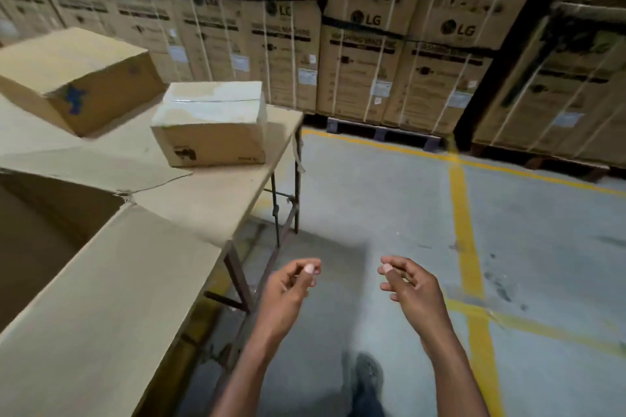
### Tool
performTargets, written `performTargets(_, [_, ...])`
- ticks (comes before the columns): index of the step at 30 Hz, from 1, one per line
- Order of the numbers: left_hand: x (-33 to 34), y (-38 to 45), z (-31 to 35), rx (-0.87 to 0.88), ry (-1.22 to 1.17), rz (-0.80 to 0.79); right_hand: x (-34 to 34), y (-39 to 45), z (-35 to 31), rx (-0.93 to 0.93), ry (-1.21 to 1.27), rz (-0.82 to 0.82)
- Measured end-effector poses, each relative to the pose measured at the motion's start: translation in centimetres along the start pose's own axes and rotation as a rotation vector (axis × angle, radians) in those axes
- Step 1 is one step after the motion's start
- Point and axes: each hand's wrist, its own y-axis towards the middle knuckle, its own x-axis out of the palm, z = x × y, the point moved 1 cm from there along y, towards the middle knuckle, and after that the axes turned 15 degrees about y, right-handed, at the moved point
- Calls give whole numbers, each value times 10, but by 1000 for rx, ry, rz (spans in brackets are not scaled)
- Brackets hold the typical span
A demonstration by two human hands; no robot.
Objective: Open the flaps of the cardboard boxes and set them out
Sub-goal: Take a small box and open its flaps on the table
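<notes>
A large cardboard box (101,281) stands at the lower left with its top open and a flap spread out toward me. On the table (216,203) behind it sits a small closed box (210,132) with tape across its top. A bigger closed box (74,78) rests tilted at the far left. My left hand (291,284) and my right hand (406,284) hover over the floor to the right of the table, both empty with fingers loosely curled and apart. Neither hand touches any box.
The table has dark metal folding legs (281,213) near its right edge. Stacked printed appliance cartons (372,54) on pallets form a wall at the back. The grey floor (389,196) carries yellow lines (464,213). My shoe (369,379) shows at the bottom.
</notes>
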Motion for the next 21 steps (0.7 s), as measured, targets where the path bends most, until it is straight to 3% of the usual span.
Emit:
performTargets(10, [33, 160, 44, -108, 55, 421, 27, 242, -58, -68, -200, -394])
performTargets(16, [25, 215, 65, -164, 104, 591, 96, 319, -76, 8, -151, -643])
performTargets(21, [-18, 276, 67, -258, 89, 755, 167, 387, -90, -40, -158, -817])
